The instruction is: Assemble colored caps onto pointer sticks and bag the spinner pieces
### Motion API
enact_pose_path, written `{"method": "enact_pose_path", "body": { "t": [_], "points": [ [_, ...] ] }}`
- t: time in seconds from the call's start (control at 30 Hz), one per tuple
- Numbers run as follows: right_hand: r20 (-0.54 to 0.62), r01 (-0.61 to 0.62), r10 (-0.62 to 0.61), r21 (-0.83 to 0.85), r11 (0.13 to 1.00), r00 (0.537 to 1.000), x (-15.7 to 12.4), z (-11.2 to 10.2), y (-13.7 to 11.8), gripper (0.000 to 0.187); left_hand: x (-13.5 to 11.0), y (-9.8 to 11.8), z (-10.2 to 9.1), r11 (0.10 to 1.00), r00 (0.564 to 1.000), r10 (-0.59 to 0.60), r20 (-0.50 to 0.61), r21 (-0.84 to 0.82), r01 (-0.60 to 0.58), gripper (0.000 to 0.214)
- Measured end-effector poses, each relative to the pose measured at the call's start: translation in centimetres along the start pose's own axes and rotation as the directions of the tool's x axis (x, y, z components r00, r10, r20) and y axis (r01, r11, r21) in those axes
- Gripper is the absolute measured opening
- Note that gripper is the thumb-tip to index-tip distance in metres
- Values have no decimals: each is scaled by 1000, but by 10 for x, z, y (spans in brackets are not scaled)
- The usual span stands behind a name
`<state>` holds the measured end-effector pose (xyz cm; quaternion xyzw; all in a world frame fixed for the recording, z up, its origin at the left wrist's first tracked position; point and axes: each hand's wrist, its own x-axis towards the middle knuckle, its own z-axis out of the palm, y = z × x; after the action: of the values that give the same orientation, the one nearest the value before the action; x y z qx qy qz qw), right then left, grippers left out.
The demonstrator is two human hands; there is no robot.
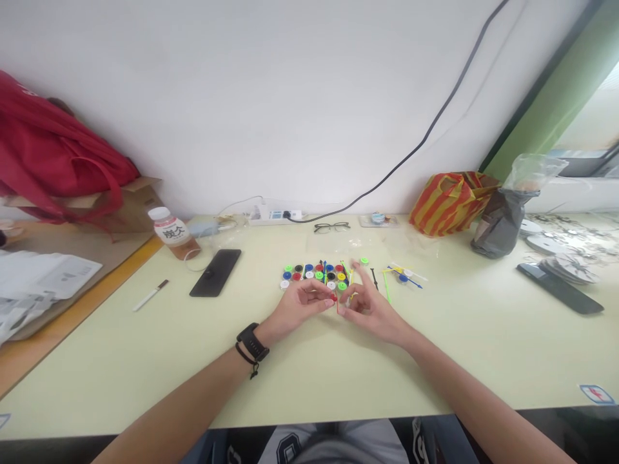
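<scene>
Above the table (300,374), my left hand (302,303) pinches a small round red piece (333,298) between thumb and fingertips. Facing it, my right hand (374,312) has thumb and finger closed on a thin red stick (338,309), its index finger raised. The two red parts are close together; whether they touch I cannot tell. Just beyond my hands lie several small round pieces in rows, among them a blue piece (287,275) and a green piece (364,261). Thin sticks lie to the right, including a black stick (374,278) and a green stick (387,287).
On the left are a black phone (216,273), a white pen-like stick (151,295) and a drink bottle (173,233). Glasses (331,227) and a power strip (275,216) lie near the wall. A striped bag (447,203) and a dark phone (561,289) are on the right.
</scene>
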<state>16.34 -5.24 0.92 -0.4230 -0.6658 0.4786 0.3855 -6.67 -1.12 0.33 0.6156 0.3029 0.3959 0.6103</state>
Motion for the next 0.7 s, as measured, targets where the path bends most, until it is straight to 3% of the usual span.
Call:
{"method": "enact_pose_path", "body": {
  "t": [0.03, 0.1, 0.13, 0.3, 0.43, 0.6, 0.7],
  "points": [
    [28, -21, 22, -20, 1000, 999, 0, -2, 1, 32, 0, 1, 1, 1000, 1000, 0, -4, -4, 0, 30],
    [63, -51, 53, -36, 998, 997, 0, -4, 1, 59, 0, 2, 2, 1000, 1000, -2, -10, -11, 2, 30],
    [61, -53, 54, -21, 998, 997, 1, -5, 1, 63, 0, 3, 2, 1000, 1000, -3, -10, -15, 3, 29],
    [-9, 7, -6, 77, 997, 1000, 2, -2, -3, 37, -1, 6, 3, 1000, 1000, -6, 16, -9, 7, 28],
    [5, 39, -40, 26, 999, 999, 2, 3, -4, 24, -2, 4, 3, 1000, 998, -7, 70, -22, 9, 29],
    [26, 43, -41, -82, 996, 999, 2, 4, -1, 19, -2, 4, 2, 1000, 996, -15, 85, -5, 16, 28],
    [-14, 53, -55, -83, 995, 998, 1, 4, 0, 29, -2, 5, 2, 1000, 997, -12, 75, 6, 11, 28]
  ]
}}
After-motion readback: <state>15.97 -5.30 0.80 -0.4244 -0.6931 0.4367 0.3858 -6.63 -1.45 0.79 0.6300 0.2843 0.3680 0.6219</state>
